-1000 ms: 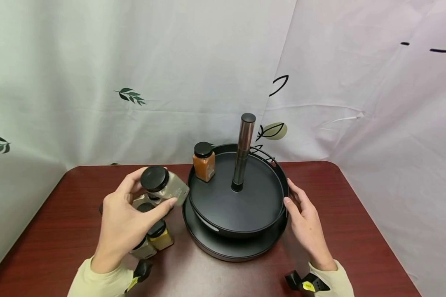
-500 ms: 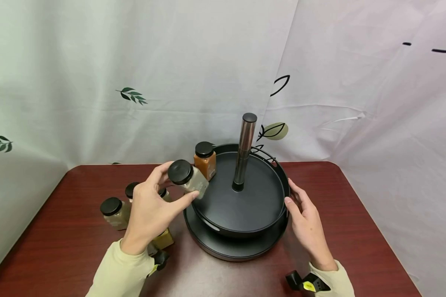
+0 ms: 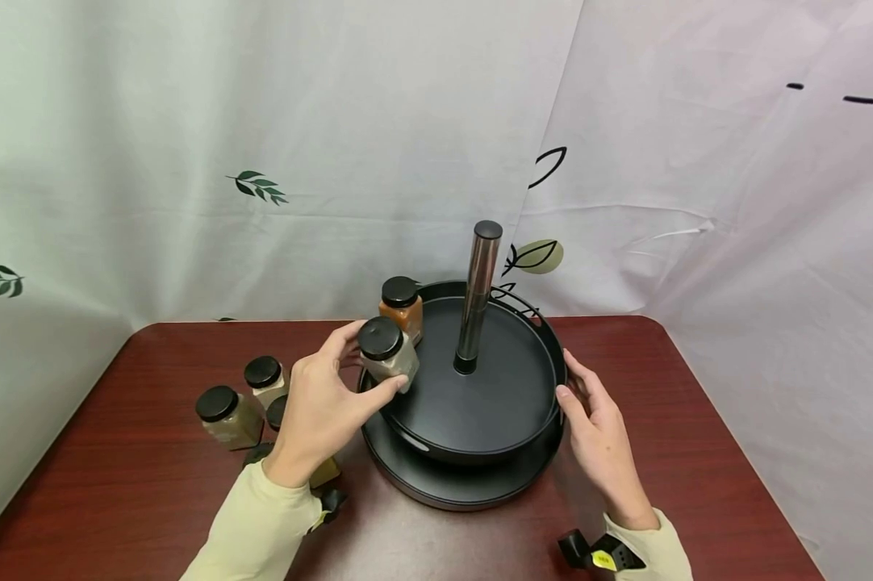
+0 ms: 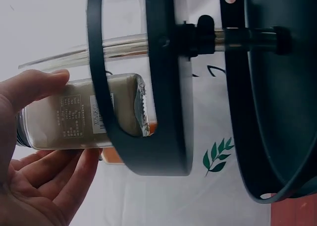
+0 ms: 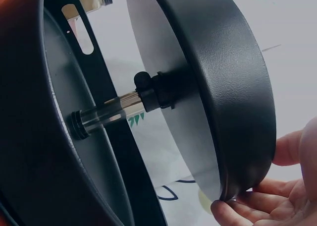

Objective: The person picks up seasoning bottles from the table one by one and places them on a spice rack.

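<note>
In the head view my left hand [image 3: 316, 415] holds a square glass spice jar [image 3: 393, 368] with a black lid between thumb and fingers. The jar is nearly upright at the left of the upper tray [image 3: 494, 420] of a black two-tier rack. In the left wrist view, the jar [image 4: 54, 114] of greyish powder shows through the rim's cutout; whether its base touches the tray, I cannot tell. Just behind it, a jar of orange spice [image 3: 411, 319] stands on the tray. My right hand [image 3: 602, 440] rests thumb and fingertips against the tray's right outer wall.
Several black-lidded jars stand left on the wooden table [image 3: 698, 484], including an olive-coloured one [image 3: 233, 424] and a yellow one [image 3: 326, 471], partly hidden by my left arm. A metal pole [image 3: 478, 298] rises from the upper tray. The wider lower tray [image 3: 454, 492] sits below. A curtain [image 3: 371, 121] hangs behind.
My left hand has carried the jar right from above the other jars to the upper tray, and the jar has turned more upright. My right hand stays at the rim.
</note>
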`<state>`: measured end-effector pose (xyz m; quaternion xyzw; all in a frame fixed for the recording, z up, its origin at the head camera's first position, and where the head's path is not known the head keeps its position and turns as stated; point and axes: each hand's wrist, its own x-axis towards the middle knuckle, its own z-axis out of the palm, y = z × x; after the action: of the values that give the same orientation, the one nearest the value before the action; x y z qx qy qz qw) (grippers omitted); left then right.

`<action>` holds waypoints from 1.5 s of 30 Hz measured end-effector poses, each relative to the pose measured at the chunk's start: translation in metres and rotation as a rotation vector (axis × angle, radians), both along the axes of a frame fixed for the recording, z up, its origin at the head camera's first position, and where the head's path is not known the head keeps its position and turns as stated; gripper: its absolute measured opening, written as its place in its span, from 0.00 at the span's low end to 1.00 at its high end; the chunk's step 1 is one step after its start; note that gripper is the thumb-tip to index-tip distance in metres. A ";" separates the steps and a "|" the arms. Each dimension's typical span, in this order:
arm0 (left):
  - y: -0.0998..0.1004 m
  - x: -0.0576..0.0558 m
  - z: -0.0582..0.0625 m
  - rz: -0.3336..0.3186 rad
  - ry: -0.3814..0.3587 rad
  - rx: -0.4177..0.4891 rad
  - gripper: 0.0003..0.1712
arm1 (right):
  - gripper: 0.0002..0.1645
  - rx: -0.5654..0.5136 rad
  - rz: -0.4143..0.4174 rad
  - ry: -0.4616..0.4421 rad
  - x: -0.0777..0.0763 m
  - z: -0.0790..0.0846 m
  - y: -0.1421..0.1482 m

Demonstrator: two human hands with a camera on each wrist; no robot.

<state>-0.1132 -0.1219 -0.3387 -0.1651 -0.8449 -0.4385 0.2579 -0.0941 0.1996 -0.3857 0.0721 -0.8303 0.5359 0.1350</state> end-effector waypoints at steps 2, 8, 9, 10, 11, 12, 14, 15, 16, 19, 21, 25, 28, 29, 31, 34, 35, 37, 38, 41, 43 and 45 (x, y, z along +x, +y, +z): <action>0.001 -0.001 -0.002 0.012 -0.003 -0.015 0.41 | 0.29 0.004 0.000 0.001 0.000 0.000 0.000; 0.003 -0.003 -0.005 0.045 -0.005 -0.051 0.41 | 0.29 0.011 -0.004 0.004 -0.001 0.000 0.000; 0.003 -0.003 -0.005 0.048 -0.007 -0.055 0.41 | 0.29 0.008 -0.006 0.002 0.000 0.000 0.000; 0.004 -0.004 -0.005 0.050 -0.010 -0.060 0.41 | 0.29 0.007 -0.005 0.002 0.000 0.000 0.000; 0.004 -0.004 -0.005 0.054 -0.011 -0.066 0.41 | 0.29 0.005 -0.005 0.001 0.000 0.001 0.000; 0.005 -0.004 -0.005 0.058 -0.013 -0.071 0.40 | 0.29 0.004 -0.005 0.003 0.000 0.001 0.000; 0.006 -0.004 -0.006 0.063 -0.020 -0.080 0.40 | 0.28 -0.002 -0.006 0.001 0.001 0.002 -0.001; 0.006 -0.004 -0.006 0.065 -0.022 -0.085 0.41 | 0.28 -0.004 -0.007 0.000 0.001 0.002 -0.001; 0.006 -0.004 -0.006 0.067 -0.021 -0.091 0.41 | 0.28 -0.004 -0.007 0.000 0.001 0.002 -0.001; 0.007 -0.004 -0.006 0.070 -0.013 -0.107 0.41 | 0.29 0.000 -0.012 -0.005 0.000 0.000 -0.001; 0.008 -0.005 -0.007 0.073 -0.005 -0.114 0.41 | 0.29 0.003 -0.014 -0.003 0.000 -0.001 -0.001; 0.008 -0.006 -0.009 0.076 0.021 -0.137 0.41 | 0.28 0.011 -0.020 -0.002 -0.001 -0.001 0.000; 0.009 -0.007 -0.010 0.077 0.044 -0.156 0.42 | 0.28 0.016 -0.024 0.001 -0.002 -0.002 0.000; 0.009 -0.007 -0.011 0.079 0.050 -0.164 0.42 | 0.28 0.016 -0.025 0.002 -0.001 -0.002 0.001; 0.009 -0.007 -0.011 0.085 0.054 -0.177 0.43 | 0.28 0.019 -0.027 0.003 -0.001 -0.002 0.001; 0.008 -0.007 -0.011 0.096 0.056 -0.198 0.44 | 0.28 0.020 -0.031 -0.001 -0.001 -0.001 0.001; 0.009 -0.007 -0.010 0.099 0.056 -0.203 0.44 | 0.28 0.020 -0.032 -0.003 -0.001 -0.001 0.001; 0.009 -0.006 -0.010 0.103 0.056 -0.209 0.43 | 0.27 0.025 -0.038 -0.005 -0.001 -0.001 0.000; 0.009 -0.006 -0.011 0.106 0.057 -0.211 0.43 | 0.27 0.026 -0.038 -0.003 -0.001 0.000 0.001; 0.009 -0.006 -0.011 0.106 0.057 -0.211 0.41 | 0.26 0.039 -0.051 0.011 -0.001 0.000 0.001; 0.009 -0.006 -0.011 0.102 0.052 -0.209 0.40 | 0.25 0.047 -0.061 0.023 -0.001 -0.001 0.002; 0.008 -0.005 -0.012 0.097 0.043 -0.214 0.40 | 0.24 0.056 -0.068 0.029 0.000 -0.001 0.002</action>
<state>-0.1186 -0.1138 -0.3504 -0.1599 -0.8881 -0.3294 0.2777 -0.0945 0.2017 -0.3862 0.0550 -0.8449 0.5065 0.1630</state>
